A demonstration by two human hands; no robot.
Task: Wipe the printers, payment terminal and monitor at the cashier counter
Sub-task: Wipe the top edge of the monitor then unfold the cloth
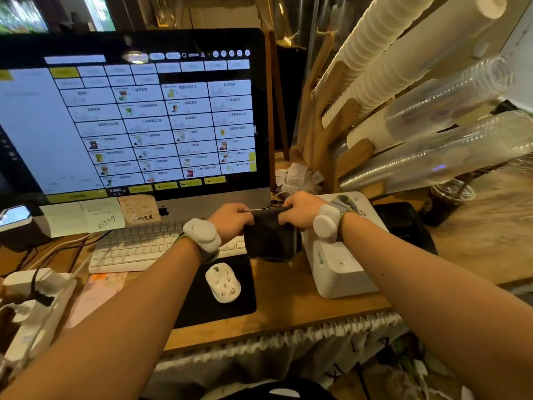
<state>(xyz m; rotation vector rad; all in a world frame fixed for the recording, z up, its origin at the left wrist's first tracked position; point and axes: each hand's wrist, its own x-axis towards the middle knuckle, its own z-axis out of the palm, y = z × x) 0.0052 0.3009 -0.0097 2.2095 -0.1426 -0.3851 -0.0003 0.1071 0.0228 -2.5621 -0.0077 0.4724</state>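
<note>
Head view shows both hands out over the wooden counter (288, 307), each pinching a top corner of a dark grey cloth (269, 238): left hand (230, 219) and right hand (301, 210) closed on the hem, pulling it taut while the rest hangs loose. My advice: fold it to a flat pad before touching anything, then wipe with light pressure so no keys or buttons get pressed. Just beside the cloth sits a white receipt printer (337, 261), smooth and boxy; a black printer (403, 223) lies beyond it. Farther back the monitor (138, 116) stands lit with a menu grid, glossy and smear-prone.
</note>
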